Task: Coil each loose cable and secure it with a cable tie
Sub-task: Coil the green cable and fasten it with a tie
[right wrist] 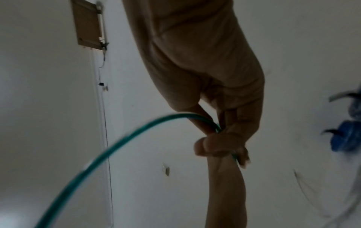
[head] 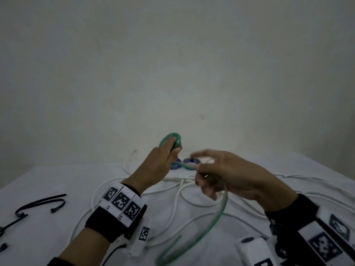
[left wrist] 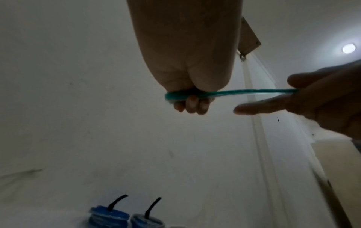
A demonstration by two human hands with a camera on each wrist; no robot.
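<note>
1. Nearest the head camera: two wrists, each strapped with a black band carrying black-and-white square markers [head: 121,202]; a camera unit sits on the right one.
2. One translucent green cable [head: 213,221] in play. Its free length sweeps from the bottom edge of the head view up in an arc to the right hand [head: 228,177].
3. Right hand's grip: thumb and fingers pinching the green cable, other fingers loosely curled. The right wrist view shows the cable passing between the fingers [right wrist: 218,148].
4. Left hand [head: 159,162] is raised above the table, its grip curled round a small green coil [head: 172,140] of that same cable. A short straight run links the two hands.
5. The left wrist view shows that run edge-on, and three fingertips [left wrist: 192,104] wrapped under the coil.
6. Two blue coils of cable [head: 184,163] sit on the white-covered table [head: 48,181] just beyond the hands. Left wrist view shows a black tie tail [left wrist: 117,202] standing up from each; the head view does not resolve these.
7. Loose white cables [head: 178,191] loop across the table under the hands; count unclear.
8. Black cable ties [head: 42,203] lie at the table's left: at least three, some cut by the frame edge. Only the head view shows them.
</note>
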